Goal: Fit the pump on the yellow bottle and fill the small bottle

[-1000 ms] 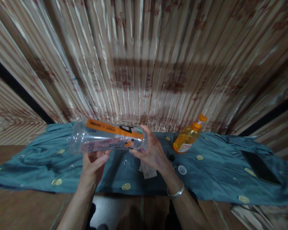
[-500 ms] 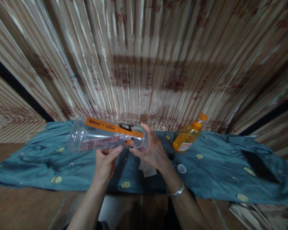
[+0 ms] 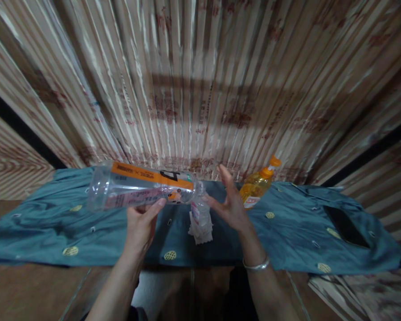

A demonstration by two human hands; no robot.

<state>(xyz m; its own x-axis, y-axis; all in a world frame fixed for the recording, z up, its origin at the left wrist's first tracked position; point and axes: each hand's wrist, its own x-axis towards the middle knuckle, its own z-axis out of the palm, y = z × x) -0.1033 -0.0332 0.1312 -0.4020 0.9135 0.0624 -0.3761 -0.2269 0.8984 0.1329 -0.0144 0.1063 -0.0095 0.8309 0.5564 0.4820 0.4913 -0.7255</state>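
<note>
A large clear plastic bottle (image 3: 138, 186) with an orange and grey label lies sideways in the air, its open neck to the right. My left hand (image 3: 143, 218) is closed on its underside. Just past the neck, my right hand (image 3: 229, 200) has its fingers spread, thumb near the bottle mouth, with nothing seen in it. Below the neck a small clear bottle (image 3: 200, 212) stands on a white tissue (image 3: 201, 232). To the right is an orange pump bottle (image 3: 256, 187) of yellow liquid.
A teal patterned cloth (image 3: 103, 236) covers the long surface. A dark phone (image 3: 345, 226) lies at its right. Behind rises a pleated striped curtain (image 3: 194, 89), with dark slanting bars on both sides.
My right hand has let go of the large bottle's neck end and moved right, its fingers opening. The small bottle under the neck now shows. The view has shifted slightly.
</note>
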